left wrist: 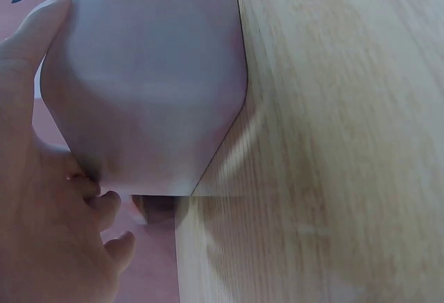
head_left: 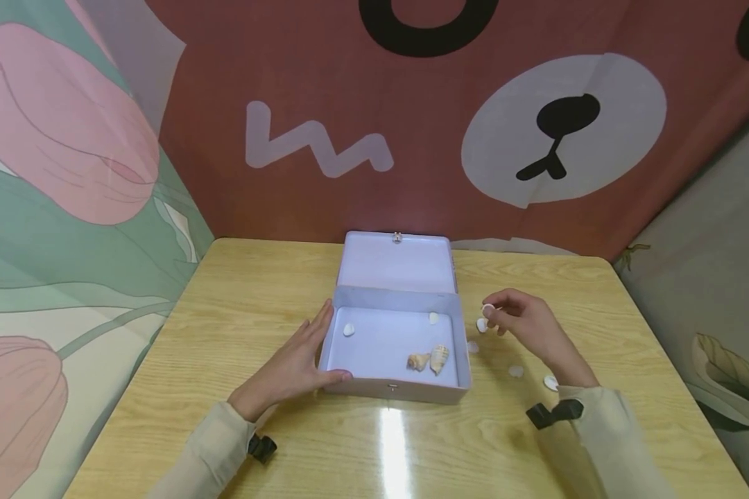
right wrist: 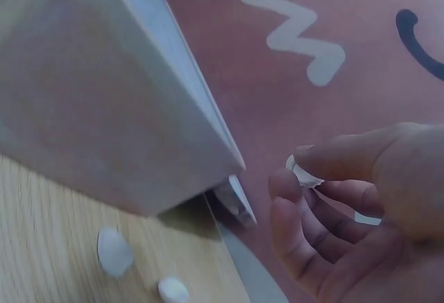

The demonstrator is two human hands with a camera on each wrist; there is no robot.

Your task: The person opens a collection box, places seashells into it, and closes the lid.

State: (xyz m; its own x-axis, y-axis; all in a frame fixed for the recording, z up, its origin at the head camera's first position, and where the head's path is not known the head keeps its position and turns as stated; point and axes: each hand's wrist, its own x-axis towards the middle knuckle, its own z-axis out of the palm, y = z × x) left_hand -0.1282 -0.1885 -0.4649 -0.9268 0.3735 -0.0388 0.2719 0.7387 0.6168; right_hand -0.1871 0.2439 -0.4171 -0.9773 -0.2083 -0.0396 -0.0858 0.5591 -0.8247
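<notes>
An open-lidded white tin box point(head_left: 394, 391) stands on the table, holding a brown spiral shell point(head_left: 439, 359), a smaller brown shell point(head_left: 418, 361) and two white shells, one at the left point(head_left: 349, 329), one near the back right point(head_left: 433, 318). My left hand point(head_left: 293, 364) rests on the box's left side, its thumb on the front rim; in the left wrist view the hand point(left wrist: 52, 199) lies along the box wall point(left wrist: 146, 74). Right of the box, my right hand point(head_left: 533, 333) pinches a small white shell point(head_left: 488, 310) between thumb and fingertips, seen too in the right wrist view point(right wrist: 305, 175).
White shells lie on the table to the right of the box: one below the right fingers point(head_left: 482, 325), one beside the box wall point(head_left: 472, 346), one nearer the front point(head_left: 516, 371) and one by the right wrist point(head_left: 551, 382). The raised lid point(head_left: 397, 262) stands behind, near a printed cloth.
</notes>
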